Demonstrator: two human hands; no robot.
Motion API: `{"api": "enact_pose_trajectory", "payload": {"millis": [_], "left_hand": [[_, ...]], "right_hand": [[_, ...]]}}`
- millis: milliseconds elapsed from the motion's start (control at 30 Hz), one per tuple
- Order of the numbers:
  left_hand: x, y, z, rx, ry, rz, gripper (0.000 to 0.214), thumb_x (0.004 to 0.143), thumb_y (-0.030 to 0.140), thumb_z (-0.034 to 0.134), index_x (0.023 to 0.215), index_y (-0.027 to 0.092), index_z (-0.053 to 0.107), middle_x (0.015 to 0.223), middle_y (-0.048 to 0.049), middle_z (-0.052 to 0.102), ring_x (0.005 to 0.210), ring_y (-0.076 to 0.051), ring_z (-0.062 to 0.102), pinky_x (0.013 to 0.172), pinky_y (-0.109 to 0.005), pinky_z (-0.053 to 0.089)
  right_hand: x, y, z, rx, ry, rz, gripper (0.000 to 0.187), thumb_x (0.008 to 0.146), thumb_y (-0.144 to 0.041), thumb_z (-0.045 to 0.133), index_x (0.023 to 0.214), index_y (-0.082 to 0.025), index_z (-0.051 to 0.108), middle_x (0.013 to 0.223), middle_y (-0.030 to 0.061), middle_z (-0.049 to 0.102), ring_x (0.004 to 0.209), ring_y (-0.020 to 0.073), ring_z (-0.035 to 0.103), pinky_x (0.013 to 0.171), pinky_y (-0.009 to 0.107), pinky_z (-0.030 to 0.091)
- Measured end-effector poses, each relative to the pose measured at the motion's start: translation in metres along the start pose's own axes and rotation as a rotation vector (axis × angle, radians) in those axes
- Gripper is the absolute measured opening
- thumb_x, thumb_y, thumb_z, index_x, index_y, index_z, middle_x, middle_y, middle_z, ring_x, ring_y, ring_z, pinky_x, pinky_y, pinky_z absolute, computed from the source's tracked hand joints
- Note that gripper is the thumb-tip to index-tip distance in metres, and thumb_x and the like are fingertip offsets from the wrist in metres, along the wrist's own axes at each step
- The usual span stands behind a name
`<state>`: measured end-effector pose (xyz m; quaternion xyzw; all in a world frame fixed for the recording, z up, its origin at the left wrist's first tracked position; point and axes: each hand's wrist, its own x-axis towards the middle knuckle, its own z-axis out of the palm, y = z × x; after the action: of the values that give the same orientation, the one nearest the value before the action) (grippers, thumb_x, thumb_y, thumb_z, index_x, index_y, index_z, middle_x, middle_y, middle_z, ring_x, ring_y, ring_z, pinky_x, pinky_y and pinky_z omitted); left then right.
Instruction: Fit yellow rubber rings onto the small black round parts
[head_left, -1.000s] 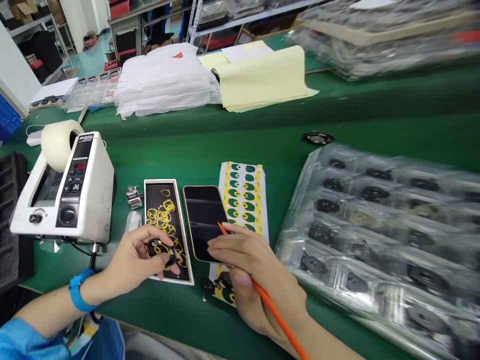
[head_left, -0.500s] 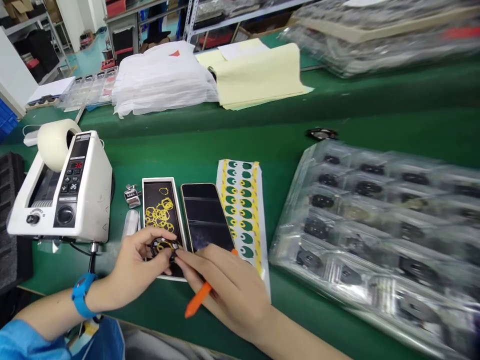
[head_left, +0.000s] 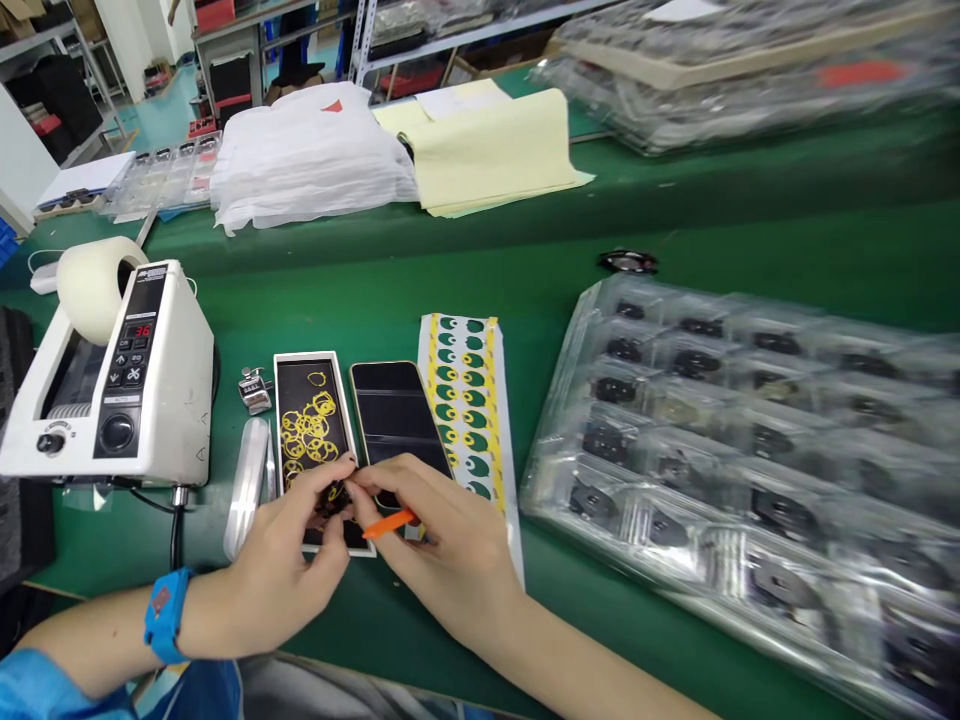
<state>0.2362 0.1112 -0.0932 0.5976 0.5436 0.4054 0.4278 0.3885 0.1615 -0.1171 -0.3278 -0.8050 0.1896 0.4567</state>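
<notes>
My left hand (head_left: 289, 560), with a blue band at the wrist, pinches a small dark round part (head_left: 330, 500) with some yellow on it; the fingers hide most of it. My right hand (head_left: 442, 550) is closed around an orange pointed tool (head_left: 388, 524), and its thumb and fingertips meet at the part's right side. Just below both hands lies a white-rimmed box (head_left: 343, 400) with a dark inside, holding yellow ring pieces (head_left: 309, 430). Right of the box is a phone (head_left: 397, 410) lying screen up. Partly behind the right hand is a sheet of green and yellow stickers (head_left: 469, 400).
A white tape dispenser (head_left: 150, 380) stands at left, beside a metal tally counter (head_left: 254, 390). Clear plastic trays of dark parts (head_left: 720, 450) fill the right side. White sheets (head_left: 315, 160) and yellow paper (head_left: 495, 150) are stacked behind. One loose dark part (head_left: 628, 261) lies behind the trays.
The camera view has shifted slightly. My left hand has turned around the dark part, which is now more hidden. The orange tool in my right hand has swung to a flatter angle.
</notes>
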Motion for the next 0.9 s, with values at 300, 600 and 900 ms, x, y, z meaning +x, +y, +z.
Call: {"api": "enact_pose_trajectory", "payload": {"millis": [300,600,900], "left_hand": [[-0.003,-0.005,-0.001,0.032,-0.117,0.066,0.047,0.094,0.012,0.043,0.139,0.021,0.042,0.138,-0.0136,0.058,0.119,-0.025,0.062,0.099,-0.037,0.053],[0.004,-0.021,-0.001,-0.2,0.054,-0.075,0.039,0.096,0.014,0.044,0.131,0.03,0.049,0.124,-0.0047,0.063,0.12,-0.021,0.061,0.095,-0.029,0.055],[0.001,-0.013,-0.009,0.004,-0.1,0.067,0.044,0.095,0.012,0.045,0.135,0.028,0.047,0.123,-0.0059,0.066,0.105,-0.018,0.066,0.09,-0.026,0.054]], "right_hand": [[0.003,0.005,0.001,0.008,0.034,-0.014,0.016,0.088,-0.004,0.053,0.081,-0.018,0.053,0.067,0.0005,0.057,0.057,0.0118,0.056,0.051,0.022,0.045],[-0.001,-0.002,-0.008,0.126,0.018,-0.107,0.02,0.085,0.0,0.053,0.084,-0.02,0.05,0.066,-0.0004,0.055,0.056,0.0108,0.052,0.049,0.021,0.041],[0.0,0.004,-0.005,-0.001,-0.033,-0.057,0.005,0.097,-0.015,0.053,0.093,-0.017,0.056,0.068,0.0006,0.056,0.054,0.0105,0.055,0.046,0.02,0.04]]}}
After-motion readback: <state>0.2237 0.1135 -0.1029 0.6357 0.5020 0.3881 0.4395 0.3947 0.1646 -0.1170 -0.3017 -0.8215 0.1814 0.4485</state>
